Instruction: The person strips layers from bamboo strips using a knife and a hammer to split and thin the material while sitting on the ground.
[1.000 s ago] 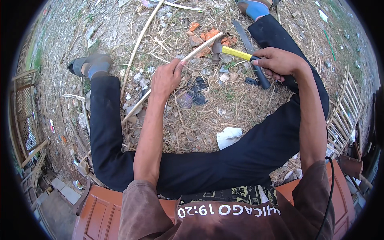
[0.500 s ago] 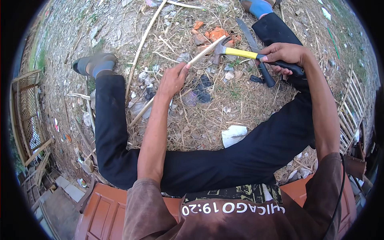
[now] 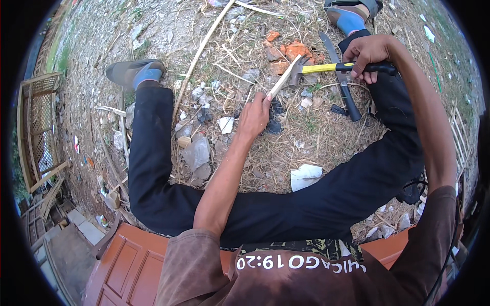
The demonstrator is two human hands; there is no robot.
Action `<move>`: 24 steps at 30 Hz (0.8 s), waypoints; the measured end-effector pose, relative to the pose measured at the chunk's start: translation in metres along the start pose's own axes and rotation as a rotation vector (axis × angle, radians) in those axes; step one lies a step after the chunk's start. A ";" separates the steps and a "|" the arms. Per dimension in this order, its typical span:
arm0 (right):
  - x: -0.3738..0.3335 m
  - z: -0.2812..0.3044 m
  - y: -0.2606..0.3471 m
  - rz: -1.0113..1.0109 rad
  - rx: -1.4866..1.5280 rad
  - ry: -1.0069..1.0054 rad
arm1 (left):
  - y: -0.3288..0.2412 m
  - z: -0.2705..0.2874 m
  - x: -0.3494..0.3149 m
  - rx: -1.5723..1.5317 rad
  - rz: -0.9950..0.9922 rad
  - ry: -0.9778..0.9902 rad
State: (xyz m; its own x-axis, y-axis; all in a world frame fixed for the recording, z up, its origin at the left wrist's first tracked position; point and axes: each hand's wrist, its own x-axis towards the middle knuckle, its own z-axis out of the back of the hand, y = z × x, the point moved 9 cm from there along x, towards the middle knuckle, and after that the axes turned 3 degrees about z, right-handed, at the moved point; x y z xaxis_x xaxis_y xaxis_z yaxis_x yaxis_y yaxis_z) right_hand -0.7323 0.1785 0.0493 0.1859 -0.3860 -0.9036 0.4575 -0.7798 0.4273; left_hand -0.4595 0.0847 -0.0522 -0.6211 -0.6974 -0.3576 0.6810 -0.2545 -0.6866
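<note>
My left hand point(image 3: 254, 116) is closed around a pale split wooden stick point(image 3: 284, 78), whose upper end slants up and right past my fingers. At that end sits the head of a claw hammer point(image 3: 320, 68) with a yellow and black handle; it seems to touch the stick. My right hand point(image 3: 368, 53) grips the handle from above, fingers wrapped round its black part. Under the hammer lies a long knife point(image 3: 349, 102) with a black handle, partly crossed by the hammer. Where the stick's lower end lies is hidden by my left hand and forearm.
Broken orange brick point(image 3: 297, 50) lies beyond the hammer. A white shard point(image 3: 306, 177) rests by my right thigh, and a flat grey stone point(image 3: 196, 152) left of my forearm. A long thin strip point(image 3: 200, 56) crosses the straw-strewn ground. Lattice panel point(image 3: 38, 130) stands far left.
The view has shifted, so the ground appears further right and lower. My left hand has moved right, and the stick slants more steeply. My right hand's grip on the hammer handle has changed.
</note>
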 end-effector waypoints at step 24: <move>-0.023 0.021 0.086 0.208 -0.057 -0.224 | -0.013 0.019 -0.019 -0.015 -0.454 -0.523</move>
State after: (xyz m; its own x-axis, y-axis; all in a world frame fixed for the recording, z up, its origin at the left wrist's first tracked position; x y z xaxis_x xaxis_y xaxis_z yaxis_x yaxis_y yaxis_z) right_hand -0.7157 0.1099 0.1076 0.0874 -0.6381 -0.7649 0.4794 -0.6462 0.5938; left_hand -0.4492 0.0887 -0.0251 -0.5725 -0.7562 0.3168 0.3897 -0.5909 -0.7063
